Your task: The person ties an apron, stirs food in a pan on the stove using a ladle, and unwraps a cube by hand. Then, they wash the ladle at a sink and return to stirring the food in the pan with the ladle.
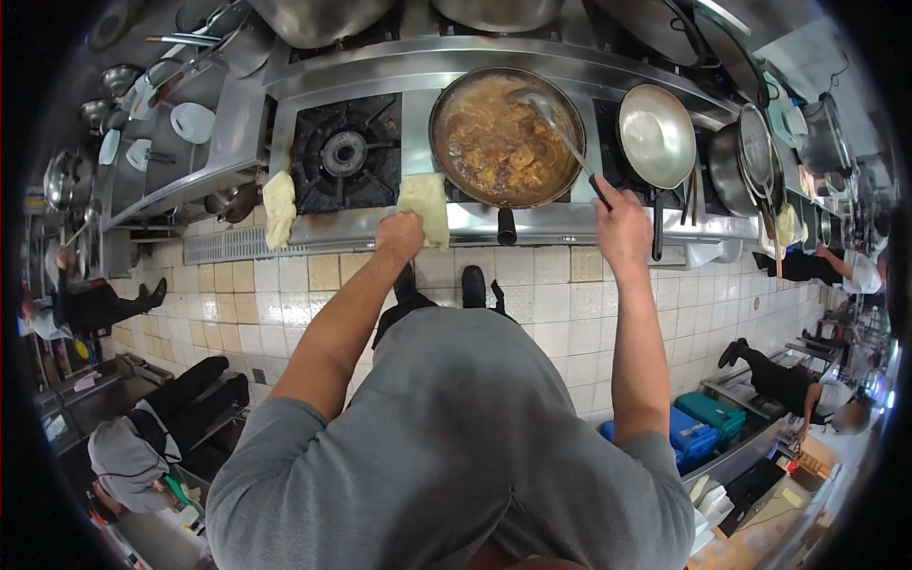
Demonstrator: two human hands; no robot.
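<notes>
My right hand [624, 228] is wrapped round the black handle of a metal ladle [560, 138]. The ladle's head rests in a large frying pan [434, 142] filled with bubbling brown sauce and chunks of food. This pan sits on the middle burner, its short black handle pointing toward me. My left hand [399, 235] is closed in a fist at the stove's front edge, against a pale yellow cloth [424, 202] that it grips by the lower left side. A second yellow cloth [279, 210] hangs over the edge further left.
Left of the pan is a bare burner [345, 152]. A lighter frying pan [656, 136] stands on the right, its handle jutting over the edge. Large pots [323, 19] line the back. Co-workers [142, 446] stand behind on both sides. Blue bins [692, 435] are behind right.
</notes>
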